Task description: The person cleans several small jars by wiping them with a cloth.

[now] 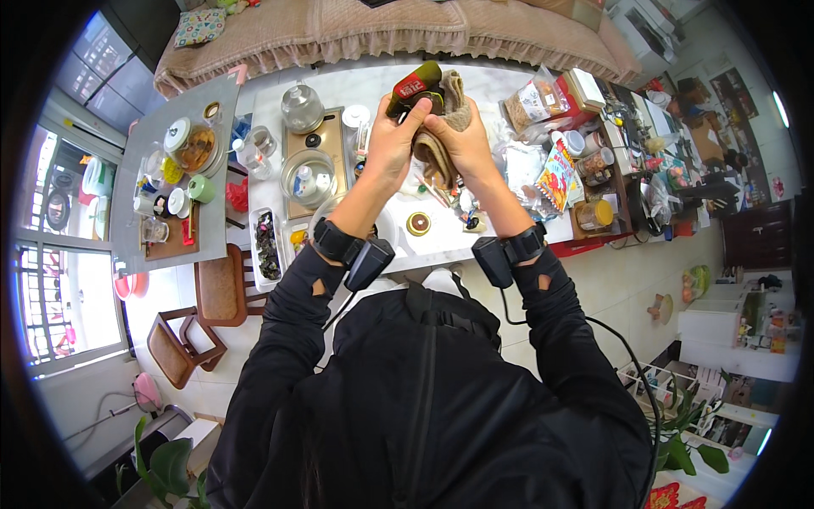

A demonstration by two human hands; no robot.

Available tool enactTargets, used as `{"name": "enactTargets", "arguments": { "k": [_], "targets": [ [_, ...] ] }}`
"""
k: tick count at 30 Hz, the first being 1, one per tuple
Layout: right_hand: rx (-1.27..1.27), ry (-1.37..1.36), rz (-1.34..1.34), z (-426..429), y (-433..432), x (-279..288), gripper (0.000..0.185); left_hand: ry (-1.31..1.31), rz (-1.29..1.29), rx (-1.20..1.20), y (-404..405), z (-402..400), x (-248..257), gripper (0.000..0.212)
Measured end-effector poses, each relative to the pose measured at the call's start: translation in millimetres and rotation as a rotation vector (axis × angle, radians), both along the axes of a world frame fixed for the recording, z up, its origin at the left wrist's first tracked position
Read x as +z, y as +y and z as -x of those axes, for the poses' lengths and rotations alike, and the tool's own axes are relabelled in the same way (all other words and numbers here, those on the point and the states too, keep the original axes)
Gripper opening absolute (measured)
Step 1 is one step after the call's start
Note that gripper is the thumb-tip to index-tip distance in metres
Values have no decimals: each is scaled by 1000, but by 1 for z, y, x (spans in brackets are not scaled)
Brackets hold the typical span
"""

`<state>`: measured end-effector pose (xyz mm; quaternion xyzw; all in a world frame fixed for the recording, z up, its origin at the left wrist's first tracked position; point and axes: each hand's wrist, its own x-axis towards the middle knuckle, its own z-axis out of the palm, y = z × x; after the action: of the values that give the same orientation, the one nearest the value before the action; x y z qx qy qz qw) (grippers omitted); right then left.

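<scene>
My left hand [395,137] grips a dark green container [413,89] with a red label, held tilted above the marble table. A folded brown cloth [453,105] is in my right hand [467,140], pressed against the container's right side, and its lower end hangs beneath my fingers. Both thumbs meet near the container's dark round part. Below my hands, on the table [420,251], lies a small round tin or lid [418,223] with a brown centre. My fingers hide part of the container.
Left of my hands stand a glass jar [302,109], a glass bowl [308,178] and a white tray of dark pieces [266,245]. To the right are a bagged food pack [536,102], a snack packet [555,175] and a yellow-lidded jar [594,215]. A sofa [394,28] is beyond the table.
</scene>
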<state>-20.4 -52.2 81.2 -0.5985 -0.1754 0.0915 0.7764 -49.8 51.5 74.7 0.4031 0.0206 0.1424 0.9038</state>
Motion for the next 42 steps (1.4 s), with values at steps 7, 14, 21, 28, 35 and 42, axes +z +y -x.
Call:
{"name": "enactTargets", "arguments": {
  "k": [7,14,21,28,35,42],
  "targets": [
    [82,-291,410,-8,-30,8,62,87,-346,-510,44,14,21,42],
    [135,-445,738,-1,-38,23,61,46,-824,-495,37,25,39,34],
    [-32,179,52,-20,-55,-2,49,191,-618,-439,34,20,8,31],
    [1,144,-82,6,-28,-10,53,52,-128,-222,7,19,-13,27],
    [-83,107,20,5,-5,-13,39,204,122,-330,13,24,-23,31],
    [-83,365,167,-23,-34,-63,48,255,-88,-136,101,35,-60,30]
  ]
}}
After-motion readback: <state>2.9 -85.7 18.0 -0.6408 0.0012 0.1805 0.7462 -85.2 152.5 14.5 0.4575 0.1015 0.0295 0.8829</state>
